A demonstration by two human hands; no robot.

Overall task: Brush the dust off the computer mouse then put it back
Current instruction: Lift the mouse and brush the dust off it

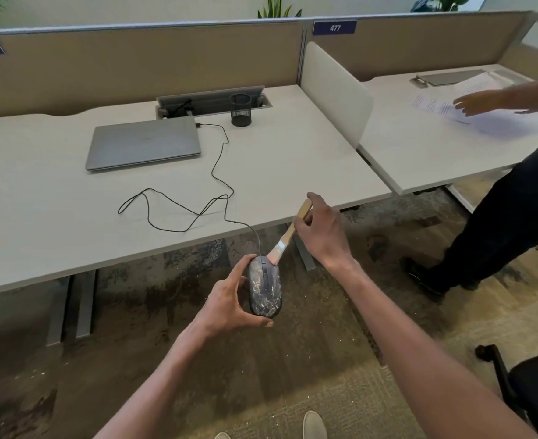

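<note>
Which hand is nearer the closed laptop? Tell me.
Left. The left hand grips the mouse below the laptop; the right hand is farther right, holding the brush.

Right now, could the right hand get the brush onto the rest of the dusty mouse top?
Probably yes. The left hand grips the mouse only by its sides and rear, held off the desk, so its top is bare. The right hand already has the brush bristles touching the front end.

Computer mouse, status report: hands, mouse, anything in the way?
Left hand grips dusty dark corded computer mouse off the desk. Right hand holds wooden-handled brush, bristles on mouse front. Nothing in the way.
</note>
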